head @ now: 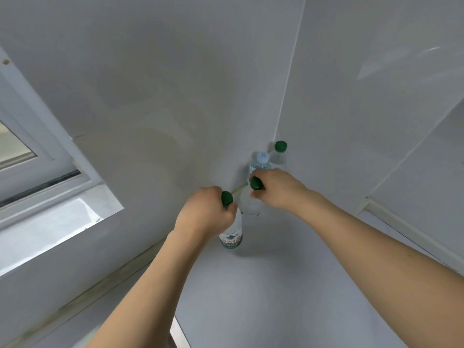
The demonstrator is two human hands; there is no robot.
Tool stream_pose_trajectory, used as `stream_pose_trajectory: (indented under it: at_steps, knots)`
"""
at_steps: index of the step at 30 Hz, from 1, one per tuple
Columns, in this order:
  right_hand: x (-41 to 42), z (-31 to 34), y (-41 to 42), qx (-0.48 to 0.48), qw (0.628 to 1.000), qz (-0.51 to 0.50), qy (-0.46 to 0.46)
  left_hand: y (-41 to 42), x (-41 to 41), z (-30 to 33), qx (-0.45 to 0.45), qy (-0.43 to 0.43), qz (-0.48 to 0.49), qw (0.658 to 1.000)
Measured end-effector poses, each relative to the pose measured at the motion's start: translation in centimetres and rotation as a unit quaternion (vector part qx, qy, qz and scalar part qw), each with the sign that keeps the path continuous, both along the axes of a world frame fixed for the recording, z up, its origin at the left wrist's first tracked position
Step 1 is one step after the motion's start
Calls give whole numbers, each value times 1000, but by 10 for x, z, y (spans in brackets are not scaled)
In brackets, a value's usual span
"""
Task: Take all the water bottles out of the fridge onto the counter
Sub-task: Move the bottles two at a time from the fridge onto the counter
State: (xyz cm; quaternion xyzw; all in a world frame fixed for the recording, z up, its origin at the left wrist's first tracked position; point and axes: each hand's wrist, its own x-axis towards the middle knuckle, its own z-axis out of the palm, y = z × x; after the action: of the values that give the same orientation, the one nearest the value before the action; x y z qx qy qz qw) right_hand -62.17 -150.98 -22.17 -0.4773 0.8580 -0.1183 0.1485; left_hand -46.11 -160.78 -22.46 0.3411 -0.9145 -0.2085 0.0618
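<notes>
Counter (288, 297) in wall corner carries 4 bottles. Left hand (208, 214) grips neck of labelled bottle (232, 237), green cap (226, 198) poking above fist. Right hand (278, 190) pinches green-capped bottle (249, 205) at neck. Blue-capped bottle (261, 160) and another green-capped one (279, 153) stand behind, near corner.

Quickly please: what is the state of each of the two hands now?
Left hand: grips the labelled bottle near its green cap.
Right hand: grips the clear bottle near its green cap.
</notes>
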Motion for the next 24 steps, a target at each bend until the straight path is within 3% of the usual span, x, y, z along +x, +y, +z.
stream_pose_trajectory:
  at_steps: [5,19,24]
  knots:
    - [-12,-16,-31,10,1000,-1,-11,-16,-20,-23,-14,-17,-32,999]
    - [-34,-33,-61,-7,999,23,21,-55,-46,-42,-21,56,-45,997]
    - [-34,-40,-53,-42,999,7,-2,-51,-45,-42,-5,19,-34,999]
